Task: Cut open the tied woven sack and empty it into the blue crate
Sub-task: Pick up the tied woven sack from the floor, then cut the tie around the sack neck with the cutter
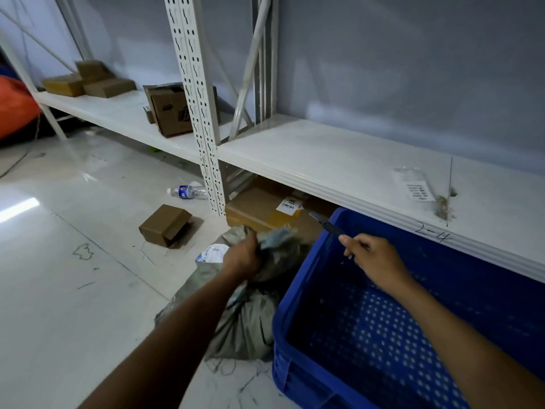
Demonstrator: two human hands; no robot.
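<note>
A grey-green woven sack (pixel 244 329) stands on the floor against the left wall of the blue crate (pixel 283 335). My left hand (pixel 241 258) grips the sack's bunched neck near its top. A white label (pixel 213 252) sticks to the sack just left of that hand. My right hand (pixel 374 258) hovers above the crate's far left corner and holds a dark utility knife (pixel 327 225), whose blade points up and left, a short way right of the sack's neck. The crate's perforated bottom shows with nothing in it.
A white metal shelf (pixel 354 169) runs across just behind the crate, with its perforated upright (pixel 203 137) to the left. Under it lies a cardboard box (pixel 262 211). On the floor are a small open carton (pixel 166 225) and a water bottle (pixel 187 191). More cartons (pixel 171 109) sit on the far shelf.
</note>
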